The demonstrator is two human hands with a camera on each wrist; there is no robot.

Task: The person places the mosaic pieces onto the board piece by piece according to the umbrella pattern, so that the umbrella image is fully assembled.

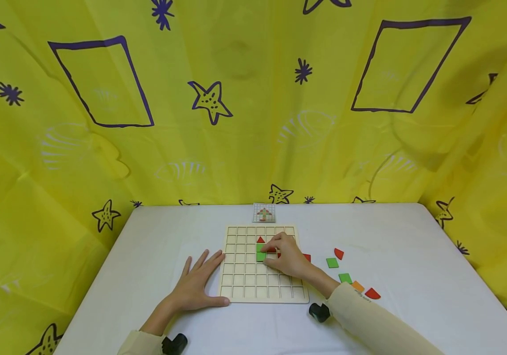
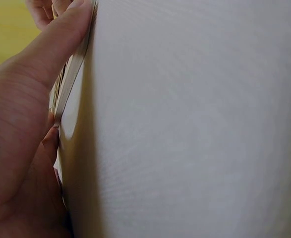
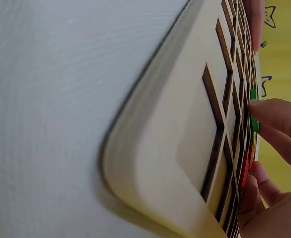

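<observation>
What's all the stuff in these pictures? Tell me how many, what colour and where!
Table: 1, white, beneath everything
Backdrop: 1, yellow with dark drawings, around the table
Grid board: 1, pale, on the table
Picture card: 1, whitish with coloured pattern, beyond the board
Triangle: 1, red, on the board
Squares: 4, green, two on the board, two right of it
Red pieces: count unclear, some partly hidden, on and right of the board
Orange piece: 1, orange, right
Sleeves: 2, cream, front
Wrist cameras: 2, black, by the sleeves
Left grip: 1, bare, board's left edge
Right grip: 1, bare, over the board
</observation>
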